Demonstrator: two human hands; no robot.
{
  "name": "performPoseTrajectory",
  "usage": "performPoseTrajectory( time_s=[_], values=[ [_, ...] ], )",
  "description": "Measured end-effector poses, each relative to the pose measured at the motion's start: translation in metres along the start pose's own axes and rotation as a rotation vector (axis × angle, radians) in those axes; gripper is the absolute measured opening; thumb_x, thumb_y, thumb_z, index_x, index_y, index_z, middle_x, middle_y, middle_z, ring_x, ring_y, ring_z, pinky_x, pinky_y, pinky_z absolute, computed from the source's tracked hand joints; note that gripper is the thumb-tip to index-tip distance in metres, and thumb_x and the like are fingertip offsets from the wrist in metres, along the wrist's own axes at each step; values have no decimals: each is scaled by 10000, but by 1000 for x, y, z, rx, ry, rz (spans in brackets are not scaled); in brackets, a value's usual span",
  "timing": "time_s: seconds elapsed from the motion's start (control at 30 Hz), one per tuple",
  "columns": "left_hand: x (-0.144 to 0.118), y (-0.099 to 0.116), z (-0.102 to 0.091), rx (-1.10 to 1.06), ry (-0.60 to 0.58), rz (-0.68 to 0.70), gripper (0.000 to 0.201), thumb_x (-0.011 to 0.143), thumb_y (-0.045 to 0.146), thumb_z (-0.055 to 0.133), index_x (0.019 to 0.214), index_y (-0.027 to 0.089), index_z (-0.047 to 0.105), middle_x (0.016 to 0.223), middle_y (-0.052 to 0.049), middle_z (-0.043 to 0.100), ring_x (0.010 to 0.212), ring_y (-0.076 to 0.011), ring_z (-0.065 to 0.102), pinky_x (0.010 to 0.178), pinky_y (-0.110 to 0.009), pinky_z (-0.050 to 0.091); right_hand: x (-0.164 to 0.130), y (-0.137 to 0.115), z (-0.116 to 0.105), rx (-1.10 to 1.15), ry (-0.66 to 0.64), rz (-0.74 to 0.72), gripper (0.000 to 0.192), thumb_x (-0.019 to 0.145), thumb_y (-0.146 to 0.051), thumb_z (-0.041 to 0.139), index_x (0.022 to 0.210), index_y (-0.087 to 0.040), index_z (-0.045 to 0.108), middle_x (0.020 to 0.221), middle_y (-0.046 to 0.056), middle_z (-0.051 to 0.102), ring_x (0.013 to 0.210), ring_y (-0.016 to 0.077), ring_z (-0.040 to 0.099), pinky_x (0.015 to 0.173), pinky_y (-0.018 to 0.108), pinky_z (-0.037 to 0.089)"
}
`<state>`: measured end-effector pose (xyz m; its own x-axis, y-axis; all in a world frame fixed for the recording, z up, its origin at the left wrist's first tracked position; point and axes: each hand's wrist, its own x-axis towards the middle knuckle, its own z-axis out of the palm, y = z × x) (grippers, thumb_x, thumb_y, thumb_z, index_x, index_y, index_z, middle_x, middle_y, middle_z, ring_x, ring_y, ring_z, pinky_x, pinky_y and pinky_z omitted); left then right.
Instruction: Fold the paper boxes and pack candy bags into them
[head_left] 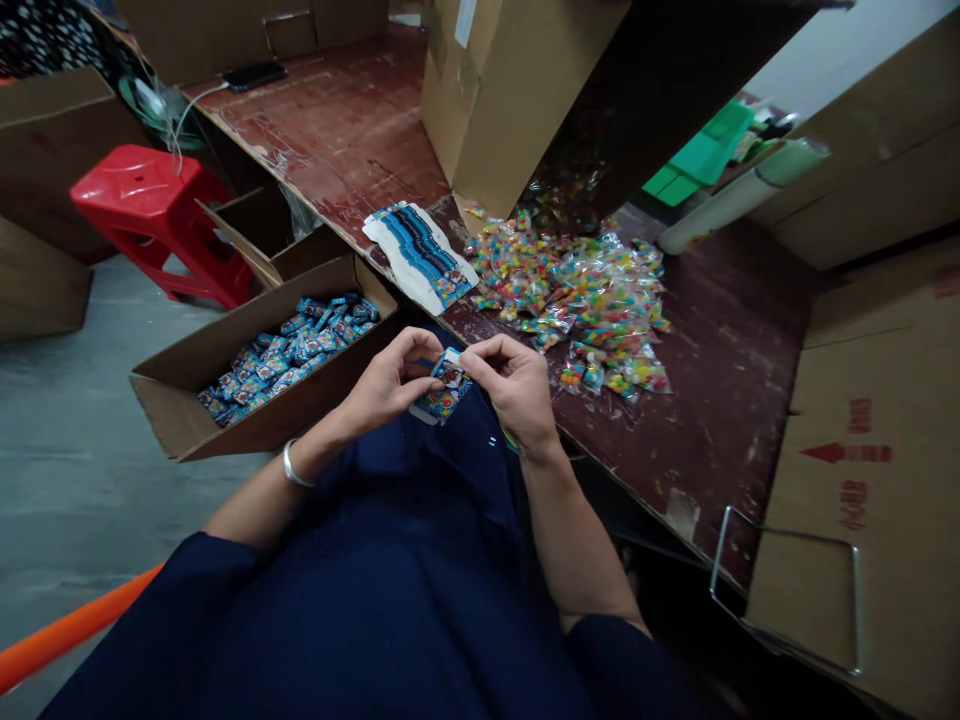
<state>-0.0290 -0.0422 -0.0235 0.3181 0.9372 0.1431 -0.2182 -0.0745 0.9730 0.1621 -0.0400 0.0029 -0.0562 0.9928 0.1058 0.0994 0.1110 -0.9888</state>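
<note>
Left hand (pixel 386 385) and right hand (pixel 514 385) both pinch one small printed packet (pixel 444 388) above the lap, beside the bench (pixel 720 380).

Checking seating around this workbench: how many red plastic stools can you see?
1. The red plastic stool stands on the floor at the upper left, beside the open cardboard boxes. Others could be hidden behind boxes.

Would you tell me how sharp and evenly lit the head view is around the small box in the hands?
Head view: the small box between left hand and right hand is softly blurred; wide-angle bending at the edges; cellophane candy packets glint; upper right falls dark.
</note>
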Motion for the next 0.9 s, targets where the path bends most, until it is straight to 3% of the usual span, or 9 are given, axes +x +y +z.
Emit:
performPoseTrajectory(
  time_s=[0.13, 0.23, 0.33, 0.53, 0.6, 0.73, 0.83, 0.9],
  values=[
    [-1, 2, -1, -14, -35, -35, 433, 821, 196, 809, 1191, 209, 584, 1038, -42, 693, 897, -151, 722, 785, -240, 614, 3, 1, -4, -19, -30, -27, 204, 830, -364, 831, 767, -209, 715, 742, -16, 687, 671, 135, 601, 640, 279, 485],
    [-2, 4, -1, -24, -52, -41, 490, 839, 210, 794, 1291, 214, 606, 1043, -48, 735, 861, -152, 742, 766, -239, 610, 0, 2, -4, -95, -45, -150, 190, 903, -346, 766, 780, -214, 707, 857, 11, 719, 782, 154, 654, 690, 284, 516],
    [-3, 2, 0, -31, -36, -35, 406, 832, 223, 799, 1220, 185, 684, 1044, -60, 765, 908, -171, 753, 814, -256, 617, -8, 7, -4, -169, -77, -262, 193, 975, -355, 685, 836, -225, 716, 994, 37, 734, 902, 171, 692, 738, 290, 554],
    [-6, -17, 11, -16, 9, -107, 304, 808, 283, 818, 1059, 161, 698, 988, -61, 760, 888, -180, 749, 791, -276, 619, -20, 20, -21, -260, -208, -283, 226, 956, -462, 695, 1021, -250, 742, 1186, 76, 717, 1054, 203, 709, 768, 307, 624],
    [-3, -27, 12, 12, 22, -119, 330, 793, 310, 824, 1039, 163, 661, 960, -44, 734, 865, -169, 731, 782, -275, 605, -19, 25, -41, -415, -111, -260, 255, 952, -476, 688, 1055, -248, 737, 1189, 85, 724, 1019, 210, 709, 748, 318, 615],
    [3, -45, 1, 237, 53, -149, 334, 761, 301, 804, 963, 180, 568, 894, -1, 645, 811, -152, 664, 748, -273, 561, -6, 48, -104, -863, 402, -18, 257, 937, -415, 658, 1058, -193, 707, 999, 104, 740, 837, 241, 679, 847, 424, 560],
    [5, -50, -16, 536, -38, -175, 447, 759, 224, 749, 1174, 205, 585, 993, -10, 645, 885, -176, 656, 855, -326, 549, 6, 72, -143, -1095, 458, 263, 272, 848, -375, 723, 1018, -165, 695, 994, 155, 727, 937, 304, 655, 903, 463, 516],
    [5, -49, -26, 721, -182, -178, 627, 766, 177, 717, 1368, 247, 554, 1116, -36, 668, 957, -201, 672, 931, -355, 531, 12, 85, -155, -1130, 432, 332, 290, 819, -376, 743, 1008, -164, 685, 989, 159, 717, 968, 315, 639, 907, 460, 505]
  ],
)
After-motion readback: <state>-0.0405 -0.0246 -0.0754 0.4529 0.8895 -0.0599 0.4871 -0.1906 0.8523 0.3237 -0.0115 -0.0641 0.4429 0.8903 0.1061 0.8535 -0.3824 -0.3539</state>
